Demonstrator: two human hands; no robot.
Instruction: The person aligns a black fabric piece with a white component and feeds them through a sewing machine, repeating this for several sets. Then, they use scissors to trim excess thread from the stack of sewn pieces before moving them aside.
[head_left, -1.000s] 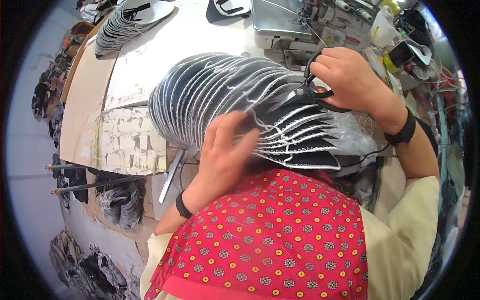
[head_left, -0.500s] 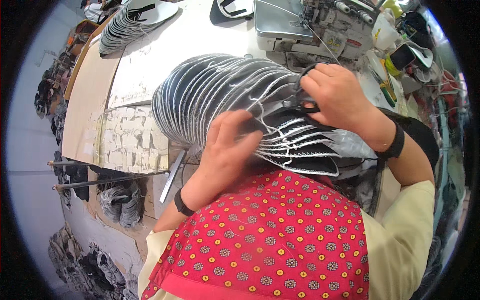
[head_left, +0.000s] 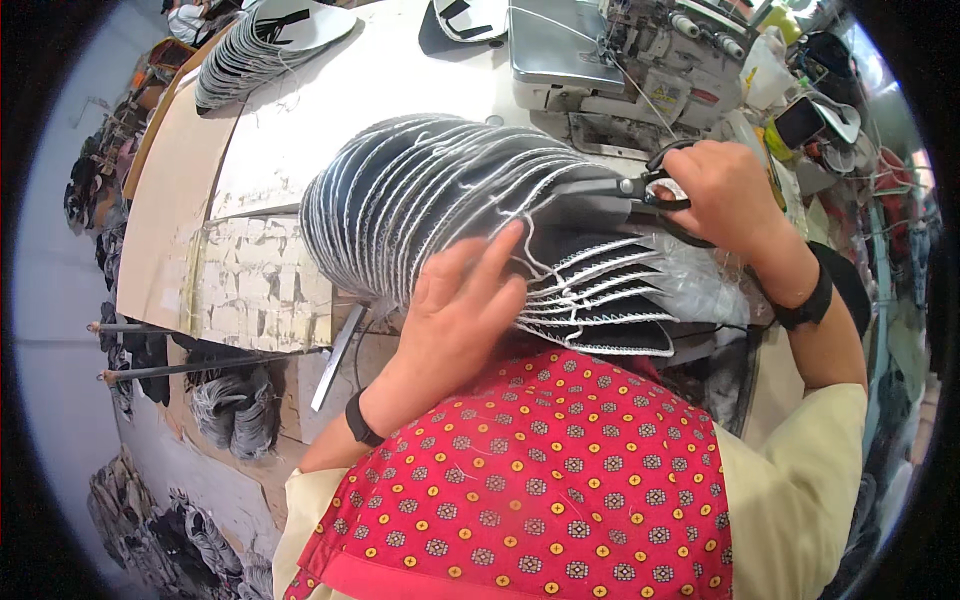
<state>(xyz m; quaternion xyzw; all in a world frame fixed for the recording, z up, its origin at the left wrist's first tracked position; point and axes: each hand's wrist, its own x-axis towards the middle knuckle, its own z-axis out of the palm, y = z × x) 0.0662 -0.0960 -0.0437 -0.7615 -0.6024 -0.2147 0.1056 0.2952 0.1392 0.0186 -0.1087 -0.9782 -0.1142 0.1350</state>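
Note:
A long fanned stack of dark fabric pieces (head_left: 372, 190) with white overstitched edges lies before me, curving from the table's left side toward my apron. My left hand (head_left: 455, 310) rests on the near side of the stack, fingers apart, with the index finger stretched out beside a loose white thread chain (head_left: 530, 240). In my right hand (head_left: 735, 195) is a pair of black-handled scissors (head_left: 627, 188), fingers through the handle loops. Its blades point left over the stack's right part, near the thread; I cannot tell whether they touch it.
A sewing machine (head_left: 640, 90) stands at the back right, with a phone (head_left: 799, 122) farther right. Another fanned stack (head_left: 235, 70) lies at the far left, and a single piece (head_left: 465, 25) lies behind. Metal rods (head_left: 190, 367) jut out at the left above dark bundles (head_left: 235, 410).
My right hand has moved right with the scissors, whose blades now show more fully. My left hand has shifted slightly and its index finger is stretched out farther.

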